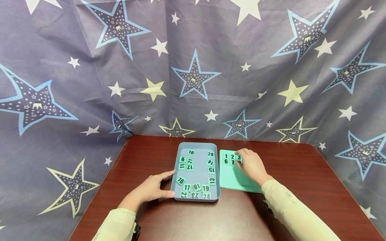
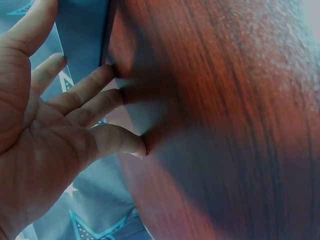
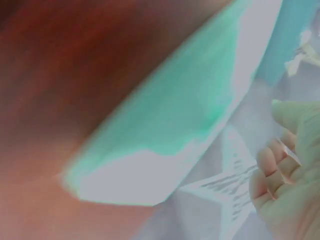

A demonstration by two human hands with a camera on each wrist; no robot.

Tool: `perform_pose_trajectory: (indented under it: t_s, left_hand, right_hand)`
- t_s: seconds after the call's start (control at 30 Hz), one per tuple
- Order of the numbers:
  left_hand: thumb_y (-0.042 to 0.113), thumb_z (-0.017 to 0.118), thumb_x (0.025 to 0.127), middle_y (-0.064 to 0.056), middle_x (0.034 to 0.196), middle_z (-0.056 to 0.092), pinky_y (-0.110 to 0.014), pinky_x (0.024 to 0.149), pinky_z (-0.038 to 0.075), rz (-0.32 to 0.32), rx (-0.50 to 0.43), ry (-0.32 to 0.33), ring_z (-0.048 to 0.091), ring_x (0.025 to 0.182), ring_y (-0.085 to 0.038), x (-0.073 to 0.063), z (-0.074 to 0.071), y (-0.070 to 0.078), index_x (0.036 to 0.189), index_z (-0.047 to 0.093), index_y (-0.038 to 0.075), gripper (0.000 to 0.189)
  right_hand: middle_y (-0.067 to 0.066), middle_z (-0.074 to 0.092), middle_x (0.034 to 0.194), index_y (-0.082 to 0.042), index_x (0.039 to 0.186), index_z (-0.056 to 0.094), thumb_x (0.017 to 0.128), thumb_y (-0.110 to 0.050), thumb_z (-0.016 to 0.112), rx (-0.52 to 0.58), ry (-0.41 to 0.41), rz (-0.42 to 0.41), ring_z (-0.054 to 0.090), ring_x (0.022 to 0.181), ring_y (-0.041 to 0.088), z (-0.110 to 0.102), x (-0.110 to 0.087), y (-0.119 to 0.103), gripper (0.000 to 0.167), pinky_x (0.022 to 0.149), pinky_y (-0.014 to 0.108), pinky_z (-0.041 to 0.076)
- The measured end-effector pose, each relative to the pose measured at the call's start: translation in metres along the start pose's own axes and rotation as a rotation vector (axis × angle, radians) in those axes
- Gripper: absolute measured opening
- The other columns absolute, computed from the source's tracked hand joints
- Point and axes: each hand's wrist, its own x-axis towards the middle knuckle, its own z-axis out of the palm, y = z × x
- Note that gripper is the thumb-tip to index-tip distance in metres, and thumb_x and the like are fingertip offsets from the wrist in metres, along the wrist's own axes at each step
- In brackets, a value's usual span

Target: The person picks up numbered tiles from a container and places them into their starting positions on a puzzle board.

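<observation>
My left hand (image 1: 152, 188) is at the left side of a blue-grey tray (image 1: 200, 174), thumb and index finger spread apart along its edge. In the left wrist view the fingers of this hand (image 2: 65, 112) are loosely extended. Green numbered tiles, such as the 16 tile (image 1: 181, 180) and the 20 tile (image 1: 210, 154), lie scattered in the tray. My right hand (image 1: 252, 165) is over a green board (image 1: 233, 179), with thumb and index finger apart around the 3 tile (image 1: 239, 157). It covers the board's upper right part. No tile shows between its fingers.
Tiles 1 (image 1: 226, 156), 2, 6 and 7 sit in two rows at the board's upper left. Tray and board lie side by side on a reddish-brown table (image 1: 211, 219). A star-patterned curtain (image 1: 193, 107) hangs behind and at the left of the table.
</observation>
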Motion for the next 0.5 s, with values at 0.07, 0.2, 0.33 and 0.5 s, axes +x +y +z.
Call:
perform_pose_trajectory:
  t_s: [0.07,0.2,0.33,0.5]
  left_hand:
    - [0.046,0.092,0.083,-0.014,0.141,0.070,-0.059,0.116,0.046,-0.003,0.005,0.001,0.063,0.136,-0.033,-0.001,-0.001,0.000,0.161,0.050,0.017,0.094]
    - [0.046,0.092,0.083,-0.014,0.141,0.070,-0.059,0.116,0.046,-0.008,0.009,0.006,0.063,0.136,-0.033,-0.002,-0.003,-0.001,0.161,0.050,0.017,0.093]
    - [0.046,0.092,0.084,-0.015,0.142,0.070,-0.060,0.116,0.046,-0.004,0.002,0.002,0.063,0.137,-0.034,-0.003,-0.003,-0.002,0.161,0.050,0.017,0.093]
    - [0.045,0.091,0.085,-0.016,0.144,0.068,-0.061,0.116,0.046,0.000,-0.009,-0.012,0.062,0.138,-0.035,-0.001,0.000,0.001,0.162,0.049,0.016,0.092]
  right_hand:
    - [0.014,0.077,0.112,-0.004,0.115,0.075,0.087,-0.013,0.088,0.028,0.004,-0.045,0.072,0.106,0.038,-0.003,0.014,-0.020,0.033,0.093,0.055,0.058]
    - [0.011,0.077,0.118,-0.007,0.120,0.075,0.094,-0.017,0.082,0.068,-0.112,-0.139,0.071,0.112,0.035,-0.002,0.048,-0.070,0.028,0.100,0.053,0.057]
    - [0.009,0.074,0.131,-0.012,0.131,0.074,0.102,-0.018,0.073,0.027,-0.341,-0.203,0.068,0.123,0.034,0.014,0.077,-0.119,0.030,0.109,0.051,0.054]
    - [0.003,0.064,0.152,-0.021,0.149,0.065,0.111,-0.018,0.055,-0.138,-0.583,-0.197,0.059,0.138,0.030,0.042,0.097,-0.157,0.038,0.118,0.047,0.048]
